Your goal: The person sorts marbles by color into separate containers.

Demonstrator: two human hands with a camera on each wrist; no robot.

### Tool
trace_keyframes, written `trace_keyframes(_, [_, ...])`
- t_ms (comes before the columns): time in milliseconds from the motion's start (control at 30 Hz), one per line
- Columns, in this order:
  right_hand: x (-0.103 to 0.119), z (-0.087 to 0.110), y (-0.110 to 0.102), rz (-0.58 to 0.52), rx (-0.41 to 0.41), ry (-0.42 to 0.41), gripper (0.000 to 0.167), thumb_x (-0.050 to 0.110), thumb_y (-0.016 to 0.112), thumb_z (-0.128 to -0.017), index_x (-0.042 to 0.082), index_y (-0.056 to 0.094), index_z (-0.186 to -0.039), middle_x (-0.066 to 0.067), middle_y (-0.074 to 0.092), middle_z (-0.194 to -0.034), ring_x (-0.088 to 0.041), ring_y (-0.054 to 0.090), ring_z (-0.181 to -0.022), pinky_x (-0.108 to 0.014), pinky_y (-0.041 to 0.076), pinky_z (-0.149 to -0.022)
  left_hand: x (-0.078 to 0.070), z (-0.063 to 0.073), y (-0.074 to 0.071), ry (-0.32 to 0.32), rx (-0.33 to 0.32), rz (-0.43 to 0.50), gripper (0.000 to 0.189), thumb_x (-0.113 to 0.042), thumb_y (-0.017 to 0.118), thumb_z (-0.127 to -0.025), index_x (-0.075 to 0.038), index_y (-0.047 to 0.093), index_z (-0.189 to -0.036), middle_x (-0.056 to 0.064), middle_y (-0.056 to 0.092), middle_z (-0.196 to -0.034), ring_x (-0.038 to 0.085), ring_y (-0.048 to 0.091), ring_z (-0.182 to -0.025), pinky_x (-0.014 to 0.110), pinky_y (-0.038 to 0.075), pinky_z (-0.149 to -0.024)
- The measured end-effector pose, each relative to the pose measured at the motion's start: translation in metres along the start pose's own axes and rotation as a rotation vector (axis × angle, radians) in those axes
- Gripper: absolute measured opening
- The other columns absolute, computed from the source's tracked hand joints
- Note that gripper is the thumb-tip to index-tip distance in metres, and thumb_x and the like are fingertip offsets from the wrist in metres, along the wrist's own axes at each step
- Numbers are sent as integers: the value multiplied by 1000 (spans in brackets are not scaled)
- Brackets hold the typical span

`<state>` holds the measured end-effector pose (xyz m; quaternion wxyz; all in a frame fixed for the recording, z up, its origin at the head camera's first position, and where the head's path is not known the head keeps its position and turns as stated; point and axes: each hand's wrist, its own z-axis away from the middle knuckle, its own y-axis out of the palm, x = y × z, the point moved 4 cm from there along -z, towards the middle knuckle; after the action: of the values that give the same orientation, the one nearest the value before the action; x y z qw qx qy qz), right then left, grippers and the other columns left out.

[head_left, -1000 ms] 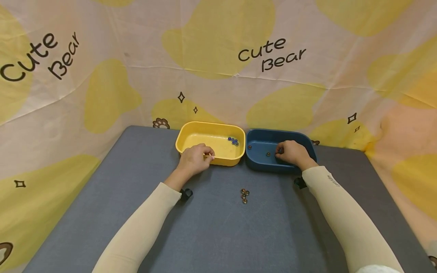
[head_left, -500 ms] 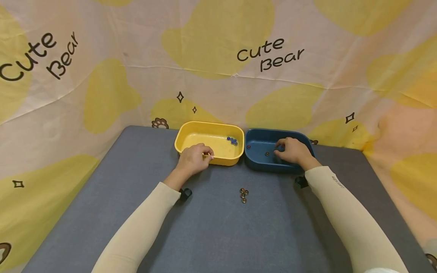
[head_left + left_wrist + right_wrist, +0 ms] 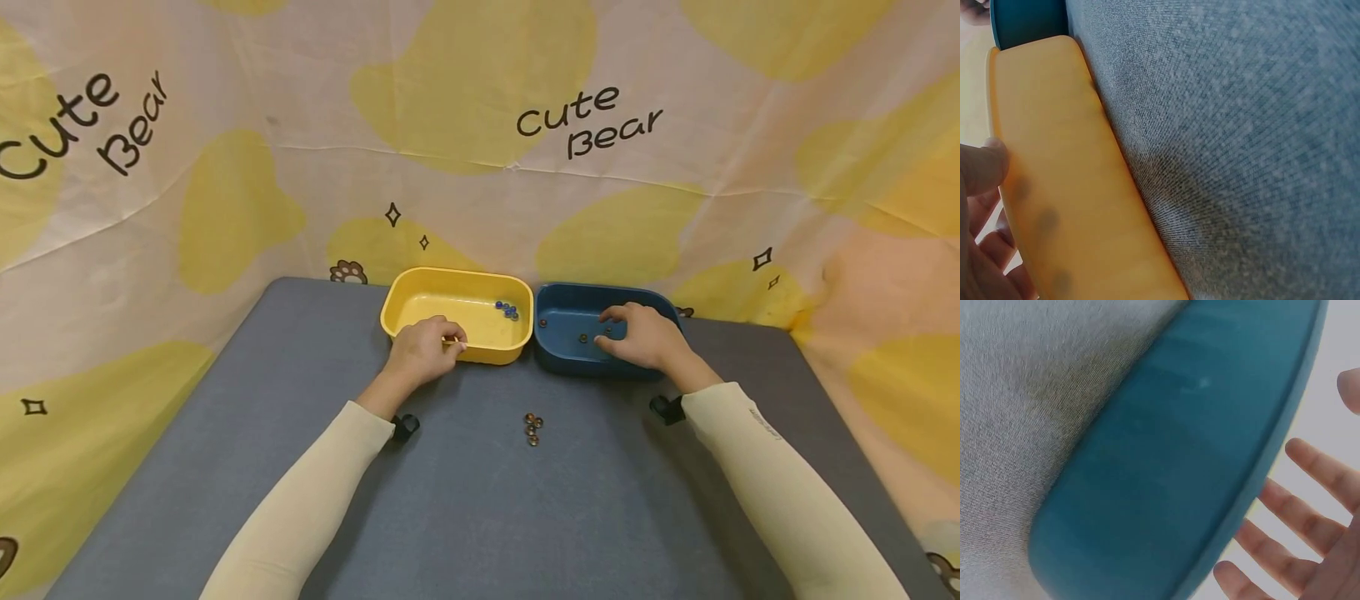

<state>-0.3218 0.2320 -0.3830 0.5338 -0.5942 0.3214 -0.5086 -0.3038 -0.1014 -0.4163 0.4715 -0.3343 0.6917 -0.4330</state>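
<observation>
My left hand [image 3: 425, 350] holds the near rim of a yellow plastic bin [image 3: 495, 354]; in the left wrist view its thumb lies at the rim, with fingers on the inner side. Several blue marbles [image 3: 507, 311] lie at that bin's right end. Over the right part of a dark blue bin [image 3: 577, 364], my right hand [image 3: 648, 337] has thumb and fingers spread apart, with nothing seen between them. A brown marble [image 3: 608, 332] lies on the bin floor by its fingertips. Two more brown marbles lie farther left in this bin.
Several brown marbles [image 3: 532, 429] sit in a small cluster on the grey table [image 3: 465, 500], in front of the bins. The two bins stand side by side against a patterned cloth backdrop [image 3: 480, 208].
My right hand's fingers have spread from a pinch and let go of a brown marble, now lying in the blue bin. The left hand stays at the yellow bin's rim.
</observation>
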Motion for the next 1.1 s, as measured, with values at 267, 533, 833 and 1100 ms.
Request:
trace_keyframes(267, [20, 18, -2, 25, -76, -65, 46, 43, 64, -86, 18, 62, -125, -17, 56, -127, -35, 58, -106, -53, 51, -74, 2, 1, 1, -10, 5, -3, 13, -32, 65, -89, -23, 73, -95, -3, 62, -87, 16, 62, -79, 35, 50, -72])
trace_keyframes(533, [32, 37, 2, 15, -151, -117, 41, 42, 66, -86, 23, 64, -122, -12, 58, -125, -37, 55, -109, -47, 50, -66, 2, 0, -1, -18, 14, -4, 15, -33, 65, -89, -22, 73, -95, -3, 62, -86, 16, 61, -77, 36, 50, -72])
trace_keyframes(833, [46, 57, 10, -24, -243, -198, 37, 37, 69, -84, 20, 67, -116, -5, 63, -115, -30, 59, -106, -50, 51, -80, 2, -1, -1, -5, 6, 3, 13, -31, 64, -89, -23, 73, -95, -3, 62, -85, 16, 61, -76, 35, 49, -70])
trace_keyframes(1100, [66, 68, 21, -37, -268, -249, 31, 36, 71, -82, 24, 68, -110, 0, 65, -107, -26, 61, -97, -46, 51, -79, 1, -1, 0, -1, -1, 8, 11, -30, 65, -89, -24, 73, -92, -3, 61, -84, 15, 60, -74, 34, 48, -68])
